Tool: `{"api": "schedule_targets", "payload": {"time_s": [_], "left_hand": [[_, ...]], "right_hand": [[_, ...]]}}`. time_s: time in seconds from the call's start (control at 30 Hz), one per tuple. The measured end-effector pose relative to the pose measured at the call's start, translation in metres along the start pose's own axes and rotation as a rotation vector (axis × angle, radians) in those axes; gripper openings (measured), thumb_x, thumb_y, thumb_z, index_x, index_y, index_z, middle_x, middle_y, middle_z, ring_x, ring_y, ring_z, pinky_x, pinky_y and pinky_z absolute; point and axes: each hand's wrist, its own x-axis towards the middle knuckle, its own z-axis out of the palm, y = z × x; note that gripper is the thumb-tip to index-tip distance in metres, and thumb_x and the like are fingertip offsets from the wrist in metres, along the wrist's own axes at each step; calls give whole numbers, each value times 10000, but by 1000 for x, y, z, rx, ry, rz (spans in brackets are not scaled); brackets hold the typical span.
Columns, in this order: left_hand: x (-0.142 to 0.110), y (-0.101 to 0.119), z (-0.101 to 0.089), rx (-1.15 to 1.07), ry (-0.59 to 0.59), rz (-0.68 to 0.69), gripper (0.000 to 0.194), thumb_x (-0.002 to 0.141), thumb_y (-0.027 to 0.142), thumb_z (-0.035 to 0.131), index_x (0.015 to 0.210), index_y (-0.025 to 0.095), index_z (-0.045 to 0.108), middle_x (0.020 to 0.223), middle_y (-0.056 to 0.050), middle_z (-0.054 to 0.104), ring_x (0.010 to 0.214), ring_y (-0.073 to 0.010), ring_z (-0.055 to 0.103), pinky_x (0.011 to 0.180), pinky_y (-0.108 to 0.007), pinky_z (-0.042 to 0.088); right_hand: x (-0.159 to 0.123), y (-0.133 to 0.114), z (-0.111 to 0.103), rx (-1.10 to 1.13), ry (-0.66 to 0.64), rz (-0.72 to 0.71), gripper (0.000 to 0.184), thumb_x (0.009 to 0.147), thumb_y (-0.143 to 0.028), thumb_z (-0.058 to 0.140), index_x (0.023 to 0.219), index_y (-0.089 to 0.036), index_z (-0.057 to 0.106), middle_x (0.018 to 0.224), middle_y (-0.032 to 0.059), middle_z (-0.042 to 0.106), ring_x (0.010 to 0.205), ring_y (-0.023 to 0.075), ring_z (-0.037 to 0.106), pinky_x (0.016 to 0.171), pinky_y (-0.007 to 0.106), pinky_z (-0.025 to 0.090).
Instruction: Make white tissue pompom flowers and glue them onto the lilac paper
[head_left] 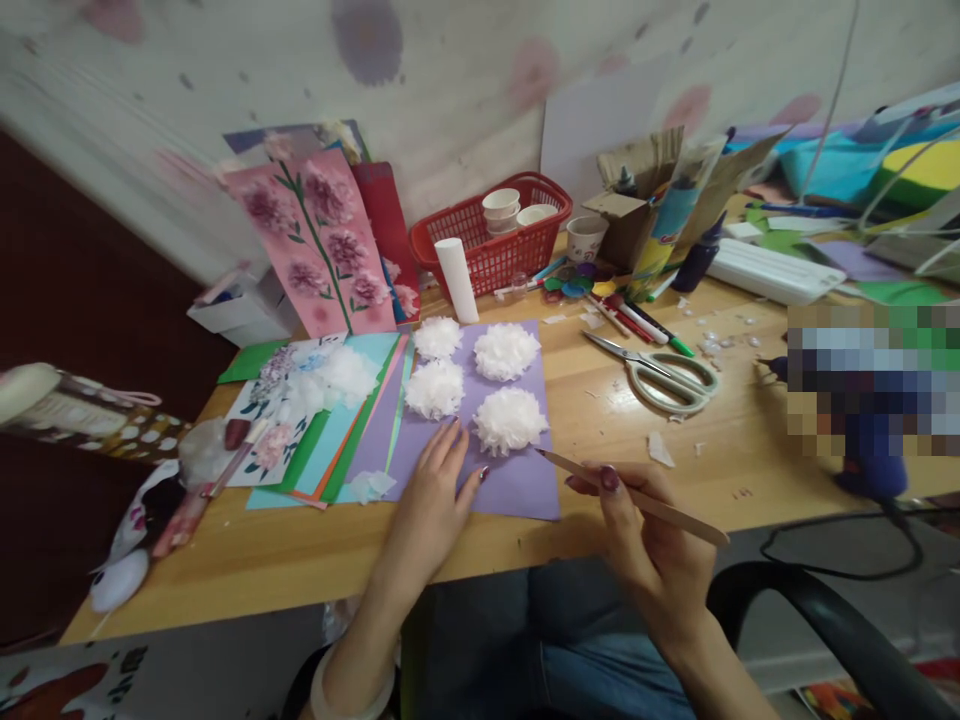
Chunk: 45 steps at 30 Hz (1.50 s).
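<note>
My left hand (437, 486) lies flat, fingers spread, on a purple paper sheet (517, 480) on the wooden table. Several white tissue flowers sit on the sheet; the nearest one (510, 419) is just right of my left fingertips. My right hand (637, 520) is closed on a pencil (675, 512), whose tip points left toward that flower at the sheet's right edge.
A stack of coloured papers (341, 430) lies left of the sheet. Scissors (660, 375), markers (637, 320), a white tube (456, 280) and a red basket (495, 245) with cups stand behind. A pink flower picture (315, 240) leans on the wall. A chair arm (817, 620) is lower right.
</note>
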Motion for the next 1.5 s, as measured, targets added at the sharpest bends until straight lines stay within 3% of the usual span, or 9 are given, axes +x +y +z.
{"api": "schedule_targets", "payload": {"time_s": [0.13,0.3,0.47,0.6,0.83,0.97,1.27,1.4,1.5], "left_hand": [[-7,-14,-37,-101,100,-44,263,910,276,527,1031,207,750,1133,-90,741,1066,-231,682,974,-381,526],[7,-64,-111,66,380,-406,282,838,371,554,936,190,747,645,-9,685,676,-218,674,675,-309,524],[34,-116,-153,287,415,-575,217,788,354,592,791,180,722,824,-74,773,847,-264,711,744,-302,507],[46,-135,-142,245,369,-547,377,661,258,716,1027,169,712,1001,-98,785,1003,-292,712,869,-319,513],[45,-140,-129,95,482,-559,484,728,225,642,1209,164,635,937,-98,783,1083,-313,688,992,-408,482],[37,-134,-132,-168,540,-598,489,723,218,637,1208,163,612,897,-74,769,942,-251,725,912,-367,540],[14,-107,-118,-881,462,-686,355,708,37,614,1055,108,633,764,-35,709,706,-119,715,756,-221,580],[13,-92,-105,-1090,398,-749,136,873,79,524,900,95,656,780,-95,721,647,-96,687,648,-174,577],[17,-80,-96,-1192,367,-770,300,988,206,434,859,85,677,777,-115,720,621,-102,675,592,-179,580]], "right_hand": [[2,8,1,-6,7,40,110,966,-214,569,1000,-223,674,861,15,732,772,151,716,712,263,563],[1,15,4,146,138,170,133,958,-308,599,956,-209,688,814,22,721,733,164,705,697,289,562],[5,20,6,167,154,294,241,944,-427,606,920,-207,699,775,34,711,718,180,684,676,310,541],[6,23,5,133,153,318,302,926,-482,610,879,-200,707,743,40,706,666,181,664,642,317,529],[5,28,2,117,131,345,313,919,-495,607,899,-200,710,760,53,721,700,219,684,671,365,537],[7,25,1,112,128,326,312,921,-489,599,856,-205,711,760,50,713,679,203,672,648,346,530],[3,31,-1,158,79,355,276,930,-482,596,887,-231,701,805,53,717,725,225,684,715,392,533],[4,32,0,150,69,324,269,927,-478,598,875,-235,701,799,55,712,711,231,686,687,397,539],[5,32,0,158,68,309,245,932,-446,601,858,-236,702,805,67,713,714,241,692,682,415,546]]}}
